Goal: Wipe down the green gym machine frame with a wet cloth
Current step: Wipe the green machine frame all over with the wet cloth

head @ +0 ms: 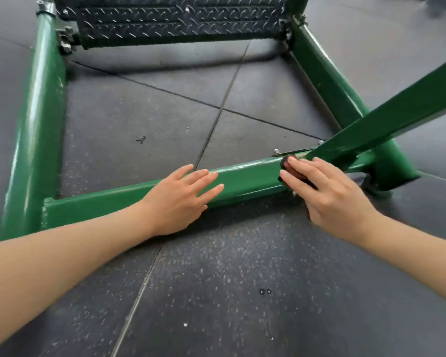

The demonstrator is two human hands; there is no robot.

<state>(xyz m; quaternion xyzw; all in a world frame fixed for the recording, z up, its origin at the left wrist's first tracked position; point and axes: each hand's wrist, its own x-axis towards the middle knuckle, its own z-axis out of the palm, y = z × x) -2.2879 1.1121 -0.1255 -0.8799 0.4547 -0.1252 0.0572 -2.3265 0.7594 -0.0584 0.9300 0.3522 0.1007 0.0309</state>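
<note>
Cloth (292, 173), a dark, bunched scrap of damp-looking fabric, lay almost wholly hidden under the right hand (327, 191), which pressed it against the near crossbar (245, 177) of the green painted steel machine frame, just beside the joint where a slanting green strut (386, 117) met the bar. The fingers of that hand (303, 167) lay fairly straight over the wad; whether the thumb curled under it could not be told. The left hand (179, 199) rested spread and flat on the same bar, a little apart from the right, holding nothing.

The frame sat low on the dark speckled rubber floor (216, 292), its two side rails running back to a black diamond-tread footplate (170, 19). By the look of it, the frame was heavy and rigid and would not shift under wiping pressure. Its glossy paint was probably slick when wet, so a bracing palm might slide. The cloth looked soft and light, apt to fold or slip out from under flat fingers. It would likely be best pinned by the palm with the fingers wrapped over its edge, especially when working into the bolted corner by the strut.
</note>
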